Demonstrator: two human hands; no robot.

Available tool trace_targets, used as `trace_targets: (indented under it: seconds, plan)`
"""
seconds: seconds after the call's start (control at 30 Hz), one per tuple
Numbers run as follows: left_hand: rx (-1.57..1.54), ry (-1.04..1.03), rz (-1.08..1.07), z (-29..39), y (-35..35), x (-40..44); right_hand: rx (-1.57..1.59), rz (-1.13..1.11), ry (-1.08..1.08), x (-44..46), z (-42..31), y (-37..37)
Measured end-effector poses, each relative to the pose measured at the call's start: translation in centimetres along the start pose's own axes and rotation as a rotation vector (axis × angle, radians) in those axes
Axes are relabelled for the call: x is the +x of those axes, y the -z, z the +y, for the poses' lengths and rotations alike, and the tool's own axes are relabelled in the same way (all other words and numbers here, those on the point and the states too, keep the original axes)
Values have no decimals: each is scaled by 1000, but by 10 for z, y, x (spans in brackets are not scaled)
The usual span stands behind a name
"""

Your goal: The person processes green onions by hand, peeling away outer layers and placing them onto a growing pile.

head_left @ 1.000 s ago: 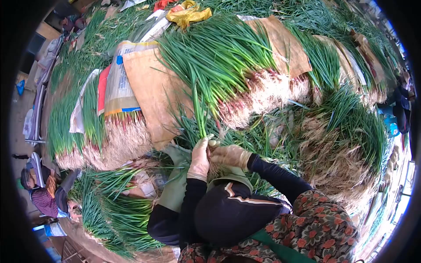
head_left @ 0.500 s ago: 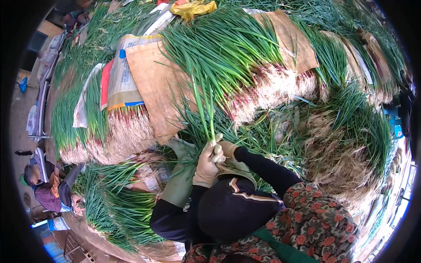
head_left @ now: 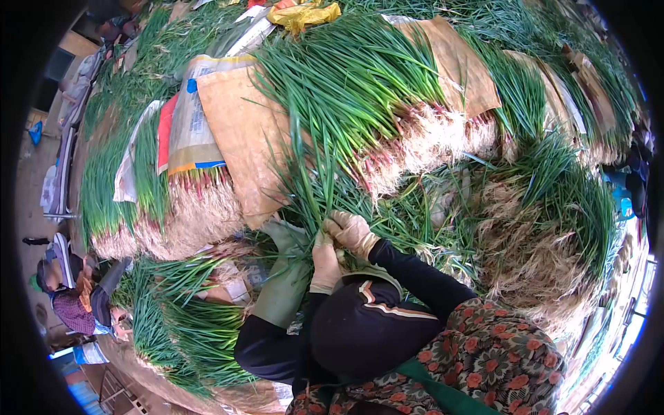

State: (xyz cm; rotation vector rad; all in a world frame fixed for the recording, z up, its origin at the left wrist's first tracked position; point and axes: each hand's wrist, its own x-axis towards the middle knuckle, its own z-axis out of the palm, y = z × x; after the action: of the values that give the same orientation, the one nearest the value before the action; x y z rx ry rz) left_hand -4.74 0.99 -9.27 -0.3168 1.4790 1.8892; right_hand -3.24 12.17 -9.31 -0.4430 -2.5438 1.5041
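My left hand [head_left: 324, 257], in a pale glove, is closed around the lower part of a spring onion [head_left: 328, 197], whose green leaves point away from me. Just to its right, my right hand [head_left: 353, 233], gloved too, pinches the same stalk with bent fingers close to the left thumb. The root end is hidden behind the hands and the cap brim. Beyond them lies a large row of spring onions [head_left: 366, 76] with reddish stems and pale bushy roots [head_left: 432, 138]. Loose green leaves [head_left: 401, 214] cover the ground around both hands.
A brown sheet [head_left: 242, 131] and a printed sack [head_left: 197, 124] cover bundles at left. On the right is an untidy heap of rooty onions [head_left: 532, 242]. More onions [head_left: 200, 332] lie at lower left, near a seated person [head_left: 72, 311]. A yellow bag [head_left: 304, 15] lies at the back.
My right hand has risen slightly from behind the left, its back now showing. My left hand has dropped a little toward me. The held leaves lean more to the left.
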Motion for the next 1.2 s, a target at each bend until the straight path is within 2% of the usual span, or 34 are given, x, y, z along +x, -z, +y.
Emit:
trace_targets:
  seconds: [0.07, 0.1, 0.13, 0.17, 0.23, 0.3, 0.33, 0.4, 0.43, 0.47, 0.5, 0.53, 0.57, 0.6, 0.63, 0.7, 0.73, 0.77, 0.83, 0.87, 0.9, 0.93, 0.97, 1.03, 1.13, 1.2]
  plan:
    - [152, 76, 24, 12, -4, -5, 445, -7, -219, 14, 13, 3]
    - [147, -43, 80, 22, -8, -14, 670, -11, -327, 21, 21, 2]
    - [142, -163, 137, 29, -10, -21, 703, -26, -433, 23, 36, -3]
    - [136, -287, 189, 35, -10, -23, -12, -173, 98, 22, 56, 6]
    - [-47, -441, 293, 51, 8, -17, -536, -801, 133, 9, 43, 31]
    - [-101, -366, 425, 67, 21, -16, -577, -867, 41, 3, 63, 46]
    - [-160, -275, 385, 68, 25, -15, -589, -900, -3, -1, 79, 48]
    - [-272, -97, 308, 69, 33, -13, -852, -223, 310, 17, 147, 30]
    - [-383, 37, 198, 65, 34, -9, -374, -6, -276, 33, 91, 60]
    - [-302, 137, 119, 77, 13, -20, -197, 82, -357, 46, 108, 58]
    - [-321, 139, -23, 71, 8, -23, -246, 160, -193, 45, 120, 54]
    - [-265, 161, -107, 58, 11, -16, -343, 111, -54, 44, 137, 45]
    - [-49, 50, -105, 54, 2, -23, -385, 3, -78, 46, 124, 38]
    - [-101, 100, -55, 45, 2, -13, -426, -106, -98, 47, 111, 31]
    - [-193, 104, 17, 44, -9, -14, -419, -300, -291, 35, 66, 41]
    - [69, 90, -7, 35, 4, -10, -271, -358, -156, 2, 18, 37]
    - [-14, 52, 1, 29, 2, -13, -407, -495, -105, -11, 9, 28]
    - [-87, -13, -11, 31, -9, -6, -368, -653, -49, -19, -14, 32]
    - [-184, 12, 32, 16, -7, 2, -191, -943, -8, -17, -5, 47]
    - [36, 72, 60, 3, 13, 9, 385, -847, -200, -20, 46, 29]
    - [-288, 35, 51, -8, 10, 11, 968, -746, -353, -24, 97, 12]
    - [-375, 101, 26, 2, 3, 1, 353, -550, -426, -2, 51, 38]
    - [-356, 110, -8, -2, 4, -1, 639, -448, -468, 8, 50, 38]
    - [-303, 184, -5, -6, 0, -7, 716, -427, -378, 25, 100, 4]
    - [-476, 215, -184, 9, 2, -15, 1006, -398, -545, 30, 66, -2]
    - [-534, 142, -277, 15, 2, -22, 861, -493, -482, 29, 65, -2]
